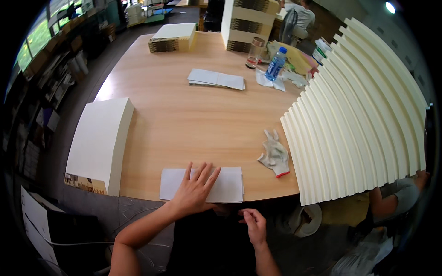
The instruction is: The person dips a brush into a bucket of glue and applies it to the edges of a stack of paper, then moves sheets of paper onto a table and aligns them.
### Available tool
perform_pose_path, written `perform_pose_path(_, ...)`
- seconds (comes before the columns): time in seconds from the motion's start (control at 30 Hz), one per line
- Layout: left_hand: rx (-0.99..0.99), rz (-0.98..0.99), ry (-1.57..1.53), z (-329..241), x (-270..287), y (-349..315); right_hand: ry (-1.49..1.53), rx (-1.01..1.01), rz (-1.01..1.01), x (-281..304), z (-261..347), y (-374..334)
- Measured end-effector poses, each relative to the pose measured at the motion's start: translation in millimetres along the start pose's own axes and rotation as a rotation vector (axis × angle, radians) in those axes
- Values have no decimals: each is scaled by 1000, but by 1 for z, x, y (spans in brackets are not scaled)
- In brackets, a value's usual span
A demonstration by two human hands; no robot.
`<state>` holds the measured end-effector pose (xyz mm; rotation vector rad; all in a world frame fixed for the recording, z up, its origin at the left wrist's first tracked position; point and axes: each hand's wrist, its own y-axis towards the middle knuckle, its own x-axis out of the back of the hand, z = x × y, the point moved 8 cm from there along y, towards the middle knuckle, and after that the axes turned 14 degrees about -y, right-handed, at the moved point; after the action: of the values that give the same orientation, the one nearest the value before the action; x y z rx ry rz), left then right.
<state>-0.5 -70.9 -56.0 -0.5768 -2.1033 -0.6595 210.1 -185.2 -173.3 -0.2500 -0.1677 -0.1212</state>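
A thin stack of white paper sheets [230, 184] lies along the near edge of the table. My left hand [195, 191] rests palm down on that stack, fingers spread. Just off the table's near edge, to the right of the stack, my right hand [255, 225] is loosely closed with its fingers curled inward; nothing shows in it. A grey-white work glove [275, 156] with a red cuff edge lies to the right of the paper.
Tall stepped rows of cream-white paper blocks [354, 119] cover the table's right side. At left stands a thick white stack [99, 142]. Farther back are another thin paper stack [216, 79], a water bottle [276, 64], a clear cup [255, 53] and bound stacks [172, 37].
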Motion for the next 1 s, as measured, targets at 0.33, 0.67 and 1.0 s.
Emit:
perform_pose_path(0.33,-82,250,-200,-15,2,-26,-78,65,180,-29,68,14)
perform_pose_path(0.67,343,-276,-655,67,95,-44,-116,527,273,-1,131,76)
perform_pose_path(1.0,237,-760,-1001,95,26,-78,163,376,-12,-18,89,90)
